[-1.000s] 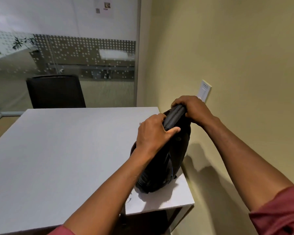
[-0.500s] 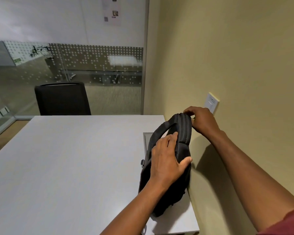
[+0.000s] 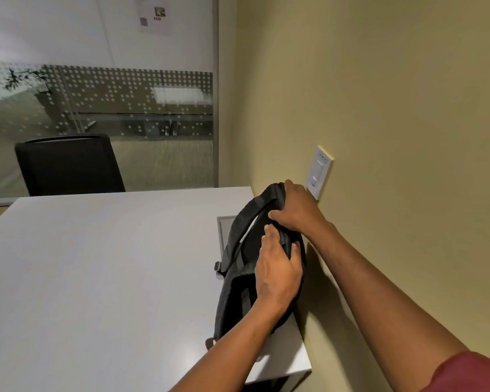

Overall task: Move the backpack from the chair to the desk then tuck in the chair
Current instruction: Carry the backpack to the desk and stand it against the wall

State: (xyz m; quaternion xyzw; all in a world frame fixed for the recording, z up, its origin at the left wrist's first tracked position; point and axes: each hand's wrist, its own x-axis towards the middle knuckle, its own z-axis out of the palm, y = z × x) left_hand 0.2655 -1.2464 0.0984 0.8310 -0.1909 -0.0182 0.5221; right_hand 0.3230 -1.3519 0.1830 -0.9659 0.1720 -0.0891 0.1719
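The black backpack stands on its edge on the white desk, leaning against the yellow wall at the desk's right side. My left hand is wrapped around its upper middle. My right hand grips the top of the bag near the curved strap. A black chair stands behind the desk's far edge. The chair at my side of the desk is out of sight.
A white wall switch plate sits on the yellow wall just above the bag. A grey inset panel lies in the desk beside the backpack. A glass partition with dot pattern closes the far side.
The backpack has gone from the desk's near corner farther in and against the wall. My left hand slid down its side; my right hand stays on top.
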